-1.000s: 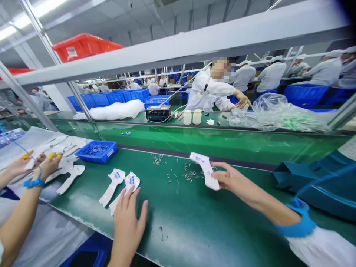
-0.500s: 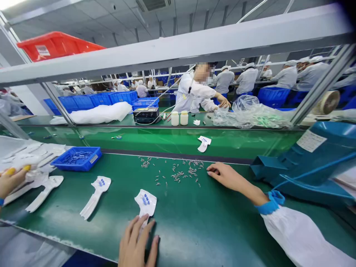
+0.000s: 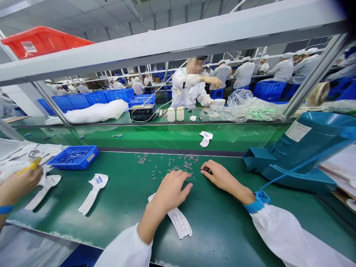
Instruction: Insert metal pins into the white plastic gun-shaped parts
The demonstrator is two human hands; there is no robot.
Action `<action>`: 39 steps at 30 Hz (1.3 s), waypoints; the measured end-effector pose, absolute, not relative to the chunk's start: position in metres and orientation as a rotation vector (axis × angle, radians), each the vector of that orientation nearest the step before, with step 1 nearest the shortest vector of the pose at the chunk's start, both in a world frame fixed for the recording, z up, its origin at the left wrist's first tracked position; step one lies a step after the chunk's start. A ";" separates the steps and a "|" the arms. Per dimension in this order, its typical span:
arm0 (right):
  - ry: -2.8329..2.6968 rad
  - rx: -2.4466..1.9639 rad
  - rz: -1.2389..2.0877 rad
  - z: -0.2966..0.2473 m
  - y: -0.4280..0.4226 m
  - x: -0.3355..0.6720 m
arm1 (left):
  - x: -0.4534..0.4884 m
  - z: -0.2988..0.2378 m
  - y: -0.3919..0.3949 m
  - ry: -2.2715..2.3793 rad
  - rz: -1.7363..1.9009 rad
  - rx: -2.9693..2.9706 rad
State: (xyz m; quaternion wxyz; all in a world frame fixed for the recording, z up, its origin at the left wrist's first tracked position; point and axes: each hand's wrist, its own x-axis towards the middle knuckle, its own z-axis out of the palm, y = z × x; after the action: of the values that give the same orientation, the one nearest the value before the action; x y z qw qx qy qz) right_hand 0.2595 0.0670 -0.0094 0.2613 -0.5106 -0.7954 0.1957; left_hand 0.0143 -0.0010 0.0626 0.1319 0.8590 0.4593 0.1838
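Note:
My left hand (image 3: 171,191) lies open, fingers stretched forward, over the upper end of a white plastic part (image 3: 180,223) on the green belt. Its fingertips reach the near edge of several small metal screws (image 3: 178,167) scattered on the belt. My right hand (image 3: 219,174) rests just right of the screws with fingers curled and tips pressed together at the belt; what they pinch is too small to make out. Another white part (image 3: 93,189) lies to the left, and one (image 3: 205,138) lies on the far green strip.
A blue tray (image 3: 73,156) of small parts stands at the left. A co-worker's hand (image 3: 19,183) with yellow fingertip covers works over white parts at the left edge. A teal machine (image 3: 300,152) stands at the right. Across the line a person sits by bottles and plastic bags.
My left hand has moved forward from the near edge, over the white part, up to the screws. My right hand stays by the screws, its fingers more curled.

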 end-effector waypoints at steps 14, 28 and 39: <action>-1.368 -1.198 1.520 0.011 0.042 0.244 | 0.045 0.039 0.050 1.120 0.755 2.504; -1.653 -1.252 0.958 0.008 0.034 0.240 | 0.047 0.034 0.053 1.103 0.696 2.608; -1.587 -1.222 0.961 0.009 0.033 0.239 | 0.049 0.033 0.051 1.062 0.725 2.610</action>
State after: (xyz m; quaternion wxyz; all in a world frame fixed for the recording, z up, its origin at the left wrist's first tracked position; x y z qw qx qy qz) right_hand 0.2388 0.0332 0.0092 0.4439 -0.4929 -0.6402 0.3875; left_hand 0.0486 0.0512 0.0334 0.1160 0.8910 0.3624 0.2475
